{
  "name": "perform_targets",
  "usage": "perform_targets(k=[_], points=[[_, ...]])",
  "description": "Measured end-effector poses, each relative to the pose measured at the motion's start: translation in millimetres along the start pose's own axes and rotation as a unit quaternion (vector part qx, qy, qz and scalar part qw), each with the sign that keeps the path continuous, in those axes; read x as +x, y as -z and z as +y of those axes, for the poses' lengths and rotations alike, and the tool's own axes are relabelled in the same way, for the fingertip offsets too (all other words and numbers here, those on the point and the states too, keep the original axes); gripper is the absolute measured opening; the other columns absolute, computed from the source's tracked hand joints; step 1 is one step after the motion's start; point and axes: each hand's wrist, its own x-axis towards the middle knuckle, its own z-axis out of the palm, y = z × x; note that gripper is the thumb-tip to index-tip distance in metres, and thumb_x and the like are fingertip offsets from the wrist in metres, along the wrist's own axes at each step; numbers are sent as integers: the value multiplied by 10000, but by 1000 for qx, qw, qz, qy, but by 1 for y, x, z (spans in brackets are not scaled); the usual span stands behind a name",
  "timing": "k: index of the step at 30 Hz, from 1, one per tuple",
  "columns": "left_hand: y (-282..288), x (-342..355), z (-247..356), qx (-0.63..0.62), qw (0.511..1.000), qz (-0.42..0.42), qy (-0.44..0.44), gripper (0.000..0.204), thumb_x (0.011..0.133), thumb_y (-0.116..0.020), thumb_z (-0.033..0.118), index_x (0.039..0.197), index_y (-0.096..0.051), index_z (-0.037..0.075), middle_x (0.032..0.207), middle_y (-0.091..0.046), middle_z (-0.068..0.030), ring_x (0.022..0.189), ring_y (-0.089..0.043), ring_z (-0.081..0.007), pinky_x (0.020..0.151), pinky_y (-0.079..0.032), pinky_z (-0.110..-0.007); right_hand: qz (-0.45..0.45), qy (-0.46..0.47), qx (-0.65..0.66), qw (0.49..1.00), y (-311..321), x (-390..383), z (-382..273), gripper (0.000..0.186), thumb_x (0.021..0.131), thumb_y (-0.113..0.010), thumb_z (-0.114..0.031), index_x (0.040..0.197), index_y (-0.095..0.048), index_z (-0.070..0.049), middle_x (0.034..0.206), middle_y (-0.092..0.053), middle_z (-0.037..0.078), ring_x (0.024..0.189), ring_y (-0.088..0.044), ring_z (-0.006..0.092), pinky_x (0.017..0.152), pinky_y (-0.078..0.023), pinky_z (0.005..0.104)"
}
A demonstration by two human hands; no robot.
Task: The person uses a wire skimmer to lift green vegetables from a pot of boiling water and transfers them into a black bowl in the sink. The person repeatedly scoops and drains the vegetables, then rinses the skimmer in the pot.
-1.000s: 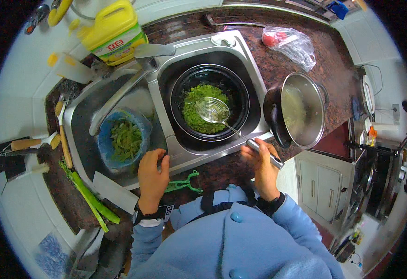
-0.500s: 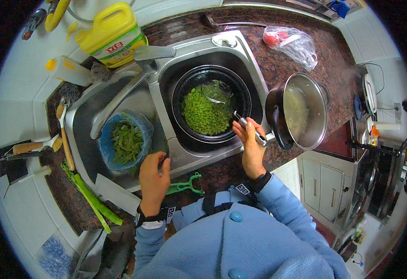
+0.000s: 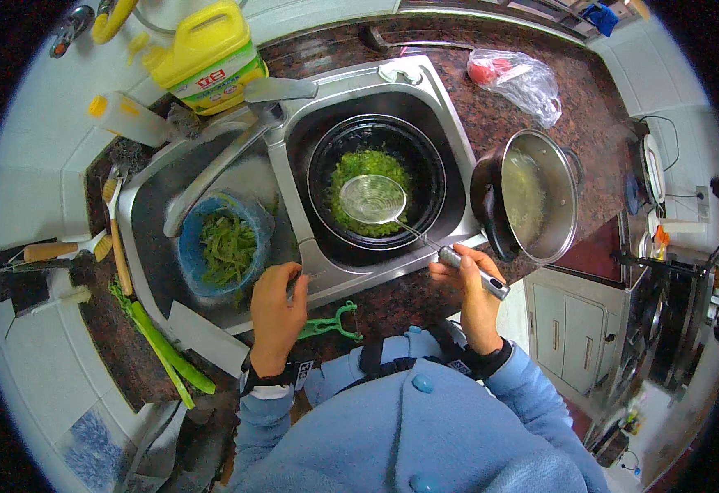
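Note:
My right hand (image 3: pixel 476 297) grips the handle of a fine-mesh skimmer (image 3: pixel 373 200). The mesh head sits over the chopped green vegetable pieces (image 3: pixel 384 168) in a round black pot (image 3: pixel 318 215), which stands in the right sink basin. Near the front edge of the left basin, my left hand (image 3: pixel 275 316) is loosely curled with the thumb apart from the fingers, and nothing shows in it. Close beyond it, a blue bag-lined container (image 3: pixel 188 271) holds green leafy scraps (image 3: pixel 229 246). Beside the left hand, a green peeler (image 3: pixel 330 324) lies on the counter.
A steel pot (image 3: pixel 573 215) of cloudy liquid stands right of the sink. Behind it lies a clear plastic bag (image 3: pixel 528 92) with something red inside. The tap (image 3: pixel 224 163) reaches over the left basin. Yellow jug (image 3: pixel 215 62), brushes (image 3: pixel 115 246) and green stalks (image 3: pixel 162 349) line the left.
The skimmer's head has swung from the far side of the black pot toward its middle and near side. My right hand has moved right and nearer. The green pieces have shifted; my left hand stays nearly still.

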Motion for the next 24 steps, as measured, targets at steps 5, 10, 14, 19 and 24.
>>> perform_targets(k=[5, 10, 14, 19, 24], points=[[0, 0, -2, 5, 1000, 12, -6, 168, 803, -628, 104, 941, -580, 21, 862, -595, -135, 823, -572, -317, 723, -437, -393, -15, 85, -65, 994, -15, 26, 20, 240, 931, -516, -98, 1112, -536, 59, 887, -665, 146, 841, -664, 201, 745, -535, 297], [2, -2, -5, 3, 1000, 12, 4, 174, 799, -634, 107, 938, -581, 17, 863, -595, -134, 818, -571, -319, 720, -436, -397, -34, 103, -41, 993, -37, 58, 37, 238, 940, -500, -101, 1112, -532, 61, 890, -665, 148, 837, -663, 188, 761, -524, 281], [2, -3, -5, 18, 1000, 18, -6, 158, 820, -617, 90, 947, -585, 1, 864, -600, -149, 807, -591, -313, 711, -459, -370, -58, 110, -8, 992, -47, 68, 39, 254, 945, -494, -108, 1139, -517, 54, 920, -661, 162, 865, -659, 202, 789, -521, 292], [1, -3, -5, 9, 1000, 8, 6, 173, 818, -612, 116, 945, -577, 4, 869, -592, -146, 823, -564, -332, 720, -434, -401, -70, 118, 8, 991, -32, 48, 23, 264, 945, -475, -95, 1156, -513, 60, 955, -653, 193, 891, -659, 237, 820, -522, 330], [-1, -2, -6, 6, 1000, 7, -13, 178, 822, -609, 129, 948, -576, 8, 877, -590, -146, 832, -560, -337, 722, -429, -407, -48, 134, -12, 990, -1, 19, 4, 279, 933, -478, -95, 1162, -513, 61, 1017, -628, 195, 921, -651, 277, 843, -516, 358]])
